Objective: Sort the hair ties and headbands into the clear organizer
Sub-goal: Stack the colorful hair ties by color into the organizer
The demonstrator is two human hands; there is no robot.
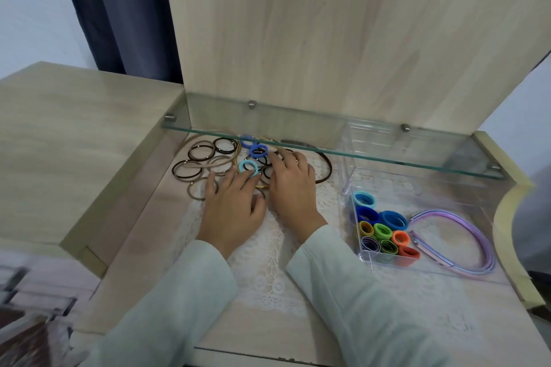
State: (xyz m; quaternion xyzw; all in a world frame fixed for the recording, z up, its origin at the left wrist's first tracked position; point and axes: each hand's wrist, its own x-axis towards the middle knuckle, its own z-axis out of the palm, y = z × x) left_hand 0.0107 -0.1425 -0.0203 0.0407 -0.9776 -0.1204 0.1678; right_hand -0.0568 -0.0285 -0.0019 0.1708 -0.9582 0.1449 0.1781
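Organizer point(432, 205) first, since that's the whole point: a clear plastic box at the right end of the desk point(262, 331), its back part tucked under the glass shelf point(298, 128). A white lace mat point(268, 271) covers the middle of the desk. Both hands sit on it, with pale sleeves point(185, 292) down to the wrists.

Inside the organizer, the bigger right section has lilac headbands point(480, 231) lying curved along its wall. The front-left section is packed with sorted ties point(376, 232) standing on edge: blues, greens, yellow, orange, purple.

Out on the desk, just left of the box, a brown headband point(329, 165) curves beside the right hand point(293, 188). That hand is palm down on the pile, fingers bent, tips on the ties. Honestly can't tell if it's got hold of one. The left hand point(235, 205) is flat, fingers spread and straight, not gripping anything, with one fingertip touching a light-blue tie point(241, 166). Near that is a thicker blue tie point(252, 151). Fanning out to the left are the loose ties point(202, 160), thin brown, black and beige rings overlapping each other.
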